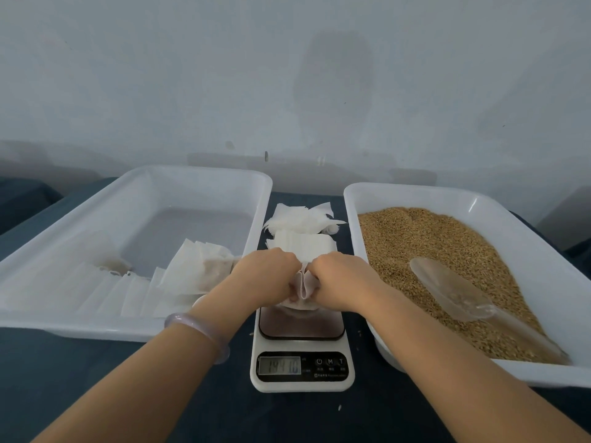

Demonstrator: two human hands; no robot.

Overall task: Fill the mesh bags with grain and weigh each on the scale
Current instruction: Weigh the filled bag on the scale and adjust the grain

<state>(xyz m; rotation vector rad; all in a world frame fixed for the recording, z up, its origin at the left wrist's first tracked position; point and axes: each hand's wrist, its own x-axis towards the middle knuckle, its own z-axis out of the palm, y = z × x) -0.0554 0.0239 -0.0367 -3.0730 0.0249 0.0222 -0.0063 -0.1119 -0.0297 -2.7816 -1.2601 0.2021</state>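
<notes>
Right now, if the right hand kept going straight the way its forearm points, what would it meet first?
Probably the left hand: the right hand angles up-left, and both pinch the white mesh bag between them. Depth is uncertain.

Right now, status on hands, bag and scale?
Left hand and right hand both pinching the mesh bag mouth. Bag sits on scale, display lit. Scoop lying in grain tray. Nothing blocking.

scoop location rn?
Head view, right side: the clear plastic scoop lies on the grain in the right tray, right of the scale, untouched by either hand.
</notes>
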